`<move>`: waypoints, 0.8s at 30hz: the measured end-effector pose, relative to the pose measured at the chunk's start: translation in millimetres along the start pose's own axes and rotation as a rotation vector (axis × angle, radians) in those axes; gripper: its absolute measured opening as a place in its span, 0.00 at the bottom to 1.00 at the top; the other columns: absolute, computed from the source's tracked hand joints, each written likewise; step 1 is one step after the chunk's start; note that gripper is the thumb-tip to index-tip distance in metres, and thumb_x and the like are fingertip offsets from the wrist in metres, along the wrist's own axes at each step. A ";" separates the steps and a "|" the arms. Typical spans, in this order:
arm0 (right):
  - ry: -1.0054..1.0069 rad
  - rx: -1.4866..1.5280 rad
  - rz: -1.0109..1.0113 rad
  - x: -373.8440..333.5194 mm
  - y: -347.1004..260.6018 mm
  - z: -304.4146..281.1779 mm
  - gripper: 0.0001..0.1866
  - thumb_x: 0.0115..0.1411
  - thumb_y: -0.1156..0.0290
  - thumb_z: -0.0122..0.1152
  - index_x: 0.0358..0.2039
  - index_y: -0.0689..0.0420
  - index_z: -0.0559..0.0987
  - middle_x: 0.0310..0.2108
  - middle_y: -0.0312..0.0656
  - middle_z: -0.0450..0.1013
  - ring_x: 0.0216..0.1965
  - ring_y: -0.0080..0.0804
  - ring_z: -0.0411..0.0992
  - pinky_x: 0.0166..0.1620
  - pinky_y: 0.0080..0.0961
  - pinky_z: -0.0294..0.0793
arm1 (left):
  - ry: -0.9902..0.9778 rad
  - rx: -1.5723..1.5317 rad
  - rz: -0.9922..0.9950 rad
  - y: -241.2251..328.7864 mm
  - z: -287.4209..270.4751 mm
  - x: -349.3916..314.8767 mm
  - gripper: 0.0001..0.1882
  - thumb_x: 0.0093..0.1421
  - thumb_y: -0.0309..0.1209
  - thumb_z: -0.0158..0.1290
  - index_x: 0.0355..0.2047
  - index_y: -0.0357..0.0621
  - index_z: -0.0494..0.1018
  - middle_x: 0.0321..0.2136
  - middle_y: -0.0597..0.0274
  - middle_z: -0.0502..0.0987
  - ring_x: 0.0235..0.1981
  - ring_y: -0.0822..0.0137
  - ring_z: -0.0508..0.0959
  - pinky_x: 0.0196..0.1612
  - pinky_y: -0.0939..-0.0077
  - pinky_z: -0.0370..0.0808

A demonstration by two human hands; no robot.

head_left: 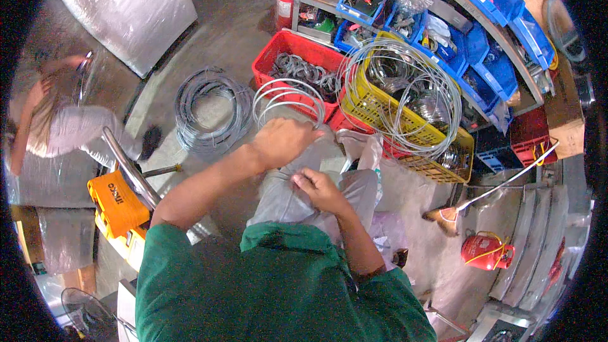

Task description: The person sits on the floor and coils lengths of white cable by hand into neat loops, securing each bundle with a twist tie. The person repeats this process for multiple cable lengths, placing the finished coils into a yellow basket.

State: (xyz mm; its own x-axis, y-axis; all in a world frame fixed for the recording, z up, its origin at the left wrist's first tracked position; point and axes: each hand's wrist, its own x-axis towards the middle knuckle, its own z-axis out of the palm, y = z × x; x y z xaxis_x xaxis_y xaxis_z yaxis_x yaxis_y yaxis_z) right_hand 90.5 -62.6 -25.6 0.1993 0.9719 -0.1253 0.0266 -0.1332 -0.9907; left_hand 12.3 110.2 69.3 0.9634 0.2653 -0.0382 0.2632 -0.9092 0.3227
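My left hand [285,142] is closed, knuckles up, in front of my lap. Loose loops of a light grey cable coil [286,92] rise right behind it and seem to run into its grip, though the fingers' undersides are hidden. My right hand [320,190] lies lower and nearer, over my thigh. Its fingers are curled and its thumb pressed in; whatever it may pinch is too small to make out. Beyond my left hand, a larger coil of grey wire rope [212,111] lies on the floor.
Ahead stand a red crate [269,57] of metal fittings and a yellow crate [373,98] draped with big cable loops. Blue bins [487,73] fill the rack behind. A broom [446,218] and red gas cylinder [487,251] are at right, an orange case [117,202] and another person [69,130] at left.
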 end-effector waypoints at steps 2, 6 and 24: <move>-0.040 -0.220 0.055 1.2 8.1 1.3 0.14 0.65 0.64 0.57 0.43 0.62 0.78 0.28 0.46 0.77 0.30 0.28 0.75 0.36 0.27 0.73 | -0.138 -0.010 0.023 -13.8 2.3 -7.3 0.26 0.69 0.47 0.40 0.27 0.36 0.73 0.24 0.43 0.78 0.29 0.44 0.80 0.36 0.48 0.76; 0.278 -0.296 -0.193 3.6 -16.6 -14.9 0.10 0.63 0.67 0.59 0.32 0.61 0.79 0.27 0.44 0.77 0.29 0.30 0.75 0.35 0.28 0.72 | -0.223 -0.094 0.017 -20.6 6.2 -26.6 0.26 0.70 0.46 0.38 0.30 0.36 0.75 0.27 0.40 0.78 0.33 0.43 0.80 0.37 0.47 0.75; 0.232 -0.451 -0.435 2.9 -109.0 -40.8 0.16 0.51 0.70 0.71 0.39 0.59 0.78 0.33 0.43 0.76 0.30 0.35 0.73 0.34 0.31 0.71 | -0.301 -0.872 0.028 14.9 -11.2 -56.9 0.39 0.68 0.61 0.30 0.22 0.37 0.71 0.16 0.59 0.68 0.21 0.62 0.69 0.29 0.63 0.69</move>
State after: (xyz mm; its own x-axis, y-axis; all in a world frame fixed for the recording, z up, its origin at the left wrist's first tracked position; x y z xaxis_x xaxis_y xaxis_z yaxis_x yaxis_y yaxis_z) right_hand 128.1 -53.1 84.1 0.2822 0.8951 0.3451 0.5492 0.1442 -0.8231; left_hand -39.1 85.2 86.9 0.9737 0.0407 -0.2242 0.2254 -0.3176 0.9210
